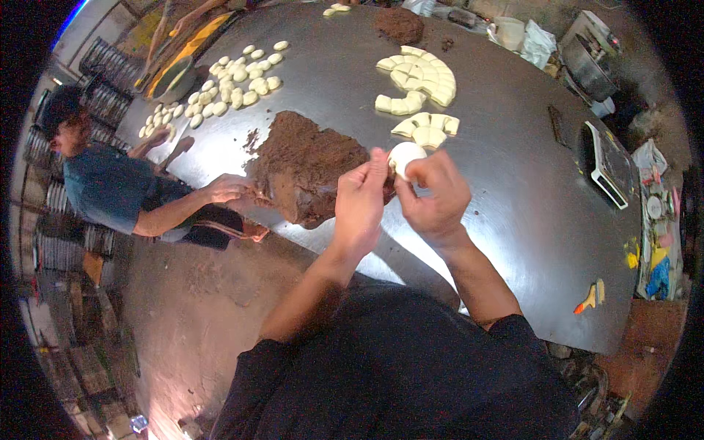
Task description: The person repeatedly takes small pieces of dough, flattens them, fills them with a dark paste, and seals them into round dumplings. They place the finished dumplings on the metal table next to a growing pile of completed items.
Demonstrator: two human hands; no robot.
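A round white piece of dough (407, 158) is held above the steel table between my two hands. The thumb and fingers of my right hand (436, 199) pinch its near right side. My left hand (360, 204) grips at its left edge, thumb up; its other fingers are partly hidden. Some brown matter shows at the dough's left edge. Just left of my hands lies a large mound of brown filling (308, 159), partly covered by my left hand. Beyond the dough, cut wedge-like dough pieces (428, 127) lie in a short arc.
More cut dough pieces (423, 74) form a larger arc farther back. Several rounded dough balls (234, 77) are spread at far left. A co-worker (110, 176) stands at left, one hand by the filling. A brush (591, 297) and a white-edged device (605, 165) lie right on the steel table (522, 181).
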